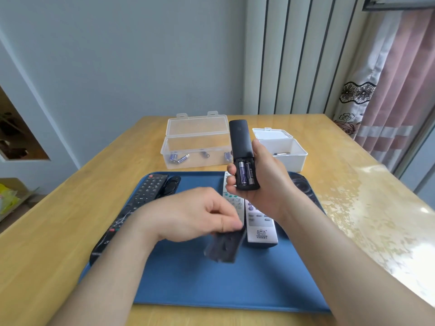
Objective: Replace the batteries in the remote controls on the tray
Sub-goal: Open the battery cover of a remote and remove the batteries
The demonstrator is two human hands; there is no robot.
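My right hand (263,184) grips a slim black remote (241,142), held upright above the blue tray (188,278) with its back facing me. Its battery bay is uncovered and two batteries (244,173) sit inside. My left hand (195,212) pinches the remote's black battery cover (223,245), blurred, low over the tray. On the tray lie two white remotes (259,222) under my hands, two black remotes (146,191) at the left and another dark remote (303,184) at the right.
A clear plastic box (195,147) with its lid up holds several blue batteries behind the tray. To its right stands a white box (292,158) with a battery inside. The wooden table (70,208) ends at a wall and curtain.
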